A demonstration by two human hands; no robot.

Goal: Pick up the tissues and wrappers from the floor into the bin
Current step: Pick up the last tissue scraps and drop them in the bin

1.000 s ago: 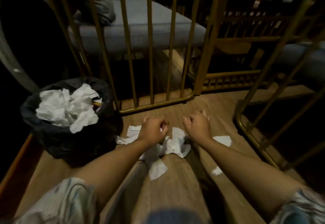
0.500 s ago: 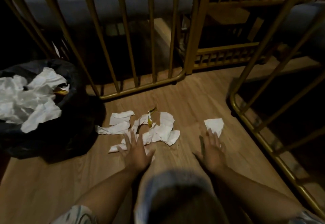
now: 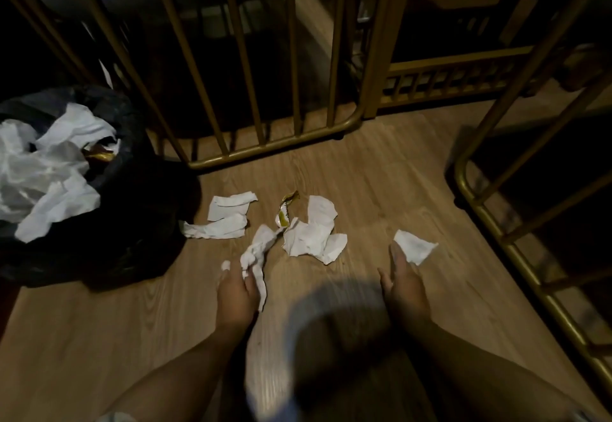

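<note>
The left hand (image 3: 235,292), low in the frame just left of centre, has its grip closed on a twisted tissue (image 3: 256,254): white paper shows between the fingers and a strip hangs down past the thumb side, while the rest of the twist runs up and right across the floor (image 3: 381,169). The right hand (image 3: 402,284), at lower centre-right, lies flat and open with nothing in its grip; its fingertips (image 3: 395,251) touch the near edge of a small tissue (image 3: 415,246) lying alone to the right of the main litter.

Just above the left hand's tissue, a crumpled tissue pile (image 3: 314,232) sits at the centre of the frame. A yellow wrapper (image 3: 284,211) lies touching the pile's upper left side, its thin end pointing up. Left of that, two flatter tissues lie one above the other: an upper sheet (image 3: 231,204) and a lower sheet (image 3: 217,227), the lower one close beside the bin.

The bin (image 3: 132,189), lined in black plastic, stands at the left edge of the frame. It is heaped with white tissues, and something golden shows among them near the rim. Gold railings (image 3: 251,67) stand across the top of the frame and down the right side. A blurred knee fills the bottom centre between the forearms.
</note>
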